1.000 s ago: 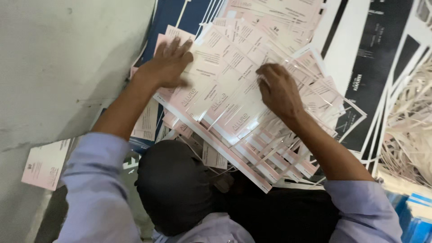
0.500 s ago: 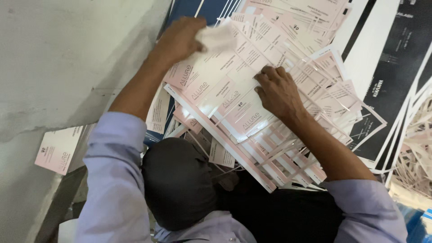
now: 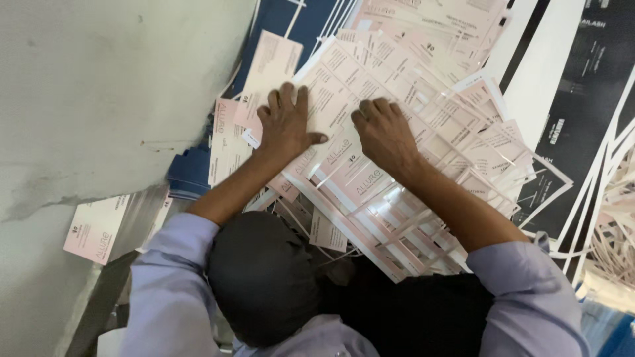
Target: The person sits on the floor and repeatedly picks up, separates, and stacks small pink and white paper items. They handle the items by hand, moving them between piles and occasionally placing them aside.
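Note:
A stack of pale pink printed sheets (image 3: pixel 423 99), die-cut into cards, lies spread in front of me. My left hand (image 3: pixel 286 124) rests flat on the top sheet near its left edge, fingers apart and thumb out. Close beside it, my right hand (image 3: pixel 383 135) presses on the same sheet with bent fingers. Neither hand lifts anything. Loose pink cards (image 3: pixel 271 63) lie to the left of my left hand, over dark blue sheets (image 3: pixel 192 172). Empty pink cut-out frames (image 3: pixel 397 231) fan out below my forearms.
A grey concrete wall (image 3: pixel 99 99) fills the left side. One pink card (image 3: pixel 96 231) lies by the wall at lower left. Black and white printed sheets (image 3: pixel 582 99) lie at the right, with white paper offcut strips (image 3: pixel 615 244) at the right edge.
My left hand had lifted a pink card up and to the left; now it is back down flat on the stack. My right hand has stayed on the sheet.

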